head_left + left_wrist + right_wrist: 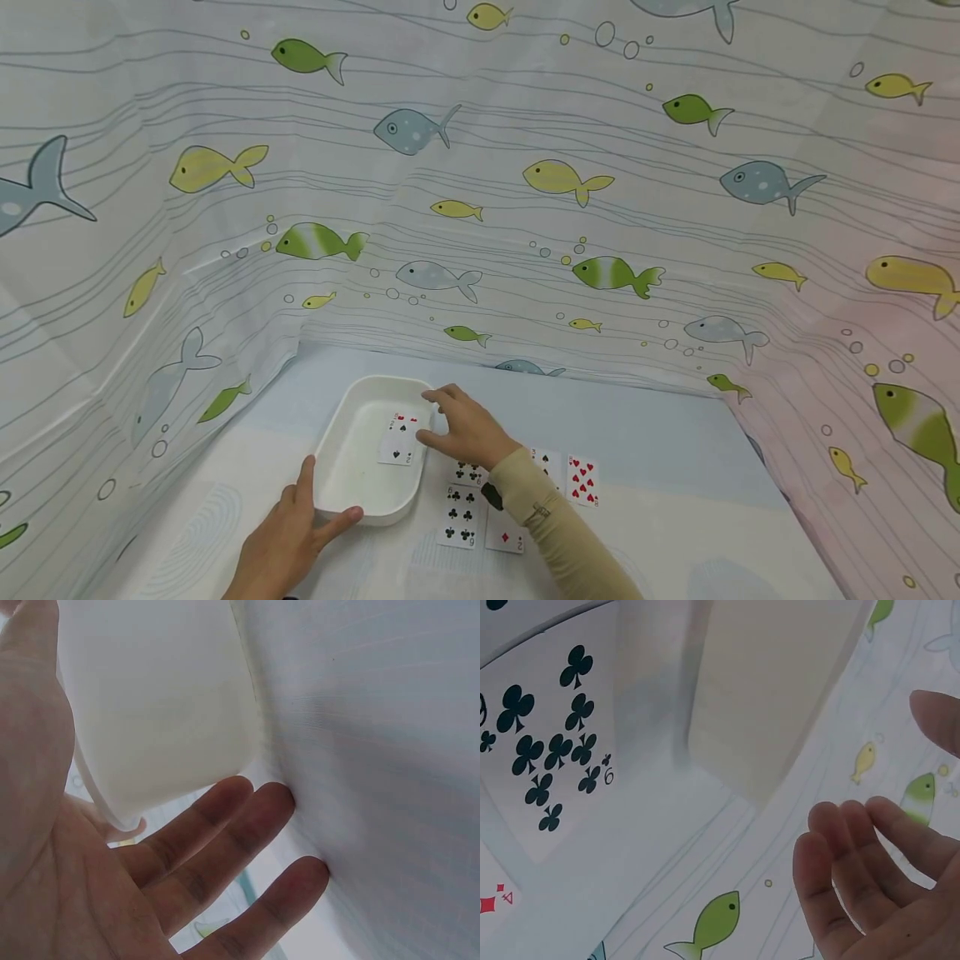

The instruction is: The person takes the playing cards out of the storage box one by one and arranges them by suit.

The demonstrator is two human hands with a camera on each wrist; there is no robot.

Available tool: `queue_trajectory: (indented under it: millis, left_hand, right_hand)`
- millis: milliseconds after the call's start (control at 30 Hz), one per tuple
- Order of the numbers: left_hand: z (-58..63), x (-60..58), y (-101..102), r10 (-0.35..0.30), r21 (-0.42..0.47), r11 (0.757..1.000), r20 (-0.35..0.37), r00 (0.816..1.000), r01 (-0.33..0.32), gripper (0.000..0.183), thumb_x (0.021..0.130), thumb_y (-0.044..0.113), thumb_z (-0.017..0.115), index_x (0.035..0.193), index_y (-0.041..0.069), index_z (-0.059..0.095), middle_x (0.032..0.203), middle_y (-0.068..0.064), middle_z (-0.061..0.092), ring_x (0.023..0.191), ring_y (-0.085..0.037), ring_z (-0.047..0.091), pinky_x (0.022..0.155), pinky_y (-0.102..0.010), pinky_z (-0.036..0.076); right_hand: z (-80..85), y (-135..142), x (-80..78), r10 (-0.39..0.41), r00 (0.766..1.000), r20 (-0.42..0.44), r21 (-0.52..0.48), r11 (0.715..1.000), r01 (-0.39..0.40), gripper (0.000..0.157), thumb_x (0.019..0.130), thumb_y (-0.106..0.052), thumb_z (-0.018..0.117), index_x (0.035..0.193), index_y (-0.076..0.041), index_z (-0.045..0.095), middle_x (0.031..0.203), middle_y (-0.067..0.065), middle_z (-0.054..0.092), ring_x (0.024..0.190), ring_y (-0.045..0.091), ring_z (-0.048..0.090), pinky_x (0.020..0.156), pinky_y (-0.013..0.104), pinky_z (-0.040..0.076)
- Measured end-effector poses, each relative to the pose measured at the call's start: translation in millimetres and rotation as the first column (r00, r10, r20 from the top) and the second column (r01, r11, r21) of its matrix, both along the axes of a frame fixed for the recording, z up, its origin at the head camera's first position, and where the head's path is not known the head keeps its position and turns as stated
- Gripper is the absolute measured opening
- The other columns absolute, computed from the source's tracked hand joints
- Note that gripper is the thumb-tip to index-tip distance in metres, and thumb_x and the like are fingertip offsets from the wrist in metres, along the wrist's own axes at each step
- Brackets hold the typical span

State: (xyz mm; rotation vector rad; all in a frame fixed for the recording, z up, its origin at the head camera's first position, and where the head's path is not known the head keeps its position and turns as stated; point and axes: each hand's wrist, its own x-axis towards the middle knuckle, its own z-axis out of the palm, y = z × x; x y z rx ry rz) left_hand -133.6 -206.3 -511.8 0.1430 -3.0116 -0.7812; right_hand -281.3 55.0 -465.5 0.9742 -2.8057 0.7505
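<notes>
A white plastic tub stands on the table with playing cards inside; a two of spades lies on top of a card with red marks. My left hand spans the tub's near left corner, thumb at the front rim and index finger along the left side. In the left wrist view, its other fingers stretch loosely under the tub's wall. My right hand hovers at the tub's right rim, thumb and fingers apart. The right wrist view shows those fingers loosely bent and holding nothing.
Right of the tub lie face-up cards: a six of clubs, a nine of clubs, a two of diamonds, a spade card and a hearts card. My right forearm partly covers them. A fish-patterned curtain surrounds the table.
</notes>
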Motion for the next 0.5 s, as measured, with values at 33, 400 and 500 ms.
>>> queue_trajectory:
  millis: [33,400,500]
  left_hand:
    - [-0.4,0.1,-0.1,0.0,0.0,1.0,-0.003,1.0,0.0,0.117,0.087,0.072,0.062,0.159,-0.002,0.008,0.13,-0.032,0.051,0.113,-0.041,0.058,0.084,-0.058,0.048]
    - [-2.1,-1.2,-0.1,-0.001,-0.007,1.0,-0.004,1.0,0.0,0.119,0.086,0.074,0.062,0.159,-0.004,0.009,0.128,-0.033,0.052,0.111,-0.042,0.059,0.083,-0.059,0.049]
    - [-1.4,-2.4,-0.7,0.003,-0.009,1.0,0.021,1.0,-0.002,0.12,0.086,0.075,0.061,0.159,-0.004,0.008,0.129,-0.034,0.051,0.112,-0.042,0.059,0.084,-0.059,0.049]
  right_hand:
    - [0.5,-2.4,-1.5,0.008,1.0,0.013,-0.006,1.0,-0.008,0.064,0.093,-0.044,0.072,0.147,-0.016,0.052,0.137,0.001,0.054,0.114,0.013,0.061,0.091,0.03,0.052]
    - [-1.2,-25.5,-20.5,0.028,0.995,0.096,-0.044,0.999,-0.024,0.066,0.091,-0.046,0.074,0.146,-0.014,0.054,0.133,0.0,0.058,0.113,0.014,0.061,0.086,0.024,0.052]
    - [-1.2,-31.4,-24.0,0.04,0.995,0.094,-0.049,0.998,-0.036,0.065,0.092,-0.043,0.075,0.145,-0.012,0.055,0.132,0.002,0.059,0.114,0.016,0.061,0.087,0.025,0.052]
